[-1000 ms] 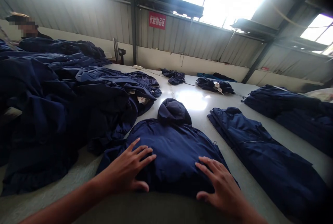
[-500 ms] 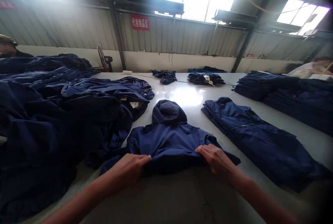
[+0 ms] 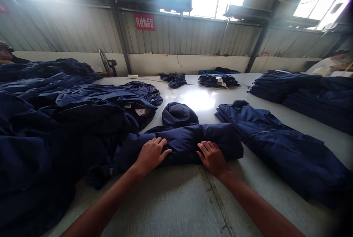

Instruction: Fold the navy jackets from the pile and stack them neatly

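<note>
A navy hooded jacket (image 3: 184, 134) lies in front of me, its lower part turned up into a thick fold below the hood. On the left of that fold rests my left hand (image 3: 153, 153), fingers laid over the cloth and thumb apart. My right hand (image 3: 212, 156) lies on the right part of the fold, its fingers spread on the fabric. Neither hand grips the cloth. The hood (image 3: 179, 114) points away from me. At the left the jacket meets a heap of loose navy garments (image 3: 104, 119), so its edge there is hard to make out.
Folded navy jackets (image 3: 270, 137) lie to the right on the grey table (image 3: 187, 200). Taller navy stacks (image 3: 303, 90) stand behind them. Small garment bundles (image 3: 217, 81), a blue crate (image 3: 205, 72) and a fan (image 3: 107, 62) are farther back. People sit at both sides.
The jacket's lower edge, pinched by both hands before, has been folded up towards the hood. Both hands have let go of that edge and now lie on the fold.
</note>
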Motion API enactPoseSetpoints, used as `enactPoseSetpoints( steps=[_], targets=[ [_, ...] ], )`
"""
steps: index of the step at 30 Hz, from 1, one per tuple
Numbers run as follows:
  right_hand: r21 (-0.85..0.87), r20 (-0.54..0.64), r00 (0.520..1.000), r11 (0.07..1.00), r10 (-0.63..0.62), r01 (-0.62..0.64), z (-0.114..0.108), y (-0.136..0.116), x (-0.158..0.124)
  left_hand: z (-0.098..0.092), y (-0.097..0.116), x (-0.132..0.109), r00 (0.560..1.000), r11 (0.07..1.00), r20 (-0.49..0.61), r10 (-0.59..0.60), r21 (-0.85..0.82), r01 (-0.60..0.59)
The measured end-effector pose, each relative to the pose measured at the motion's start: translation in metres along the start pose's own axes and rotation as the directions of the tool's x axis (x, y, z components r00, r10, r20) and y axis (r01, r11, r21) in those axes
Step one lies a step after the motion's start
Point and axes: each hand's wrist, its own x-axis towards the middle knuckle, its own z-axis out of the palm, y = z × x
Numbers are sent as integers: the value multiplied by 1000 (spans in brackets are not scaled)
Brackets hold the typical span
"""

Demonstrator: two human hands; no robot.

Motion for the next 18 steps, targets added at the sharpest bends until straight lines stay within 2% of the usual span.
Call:
enactPoseSetpoints(
  steps=[2, 5, 7, 9, 11, 13, 14, 16, 17, 18],
  targets=[
    [71, 57, 998, 997, 10, -14, 9, 2, -5, 21, -10, 1, 999, 998, 19, -26, -63, 27],
    [128, 57, 998, 992, -15, 7, 7, 4, -6, 41, -23, 3, 1000, 993, -11, -17, -114, 16],
    [131, 55, 997, 991, -45, 37, 6, 4, -6, 48, -28, 3, 997, 990, -80, -8, -140, -4],
    [130, 57, 996, 989, -72, 65, 7, 5, -5, 51, -31, 2, 979, 987, -201, 13, -154, -45],
    [148, 43, 995, 986, -85, 78, 12, 7, -6, 51, -34, 0, 937, 985, -339, 82, -118, -129],
    [166, 24, 996, 983, -89, 83, 16, 10, -8, 49, -33, -4, 874, 968, -435, 216, -21, -249],
    [175, 18, 997, 981, -81, 77, 18, 11, -9, 48, -32, -7, 843, 952, -456, 285, 30, -305],
    [87, -64, 995, 993, -78, 83, 20, 14, -12, 48, -26, -12, 778, 900, -460, 428, 134, -415],
    [44, -115, 991, 997, -64, 69, 22, 16, -13, 49, -21, -14, 770, 888, -451, 452, 149, -434],
    [21, -158, 986, 998, -47, 51, 23, 18, -14, 50, -17, -16, 782, 880, -409, 470, 148, -451]
  ],
)
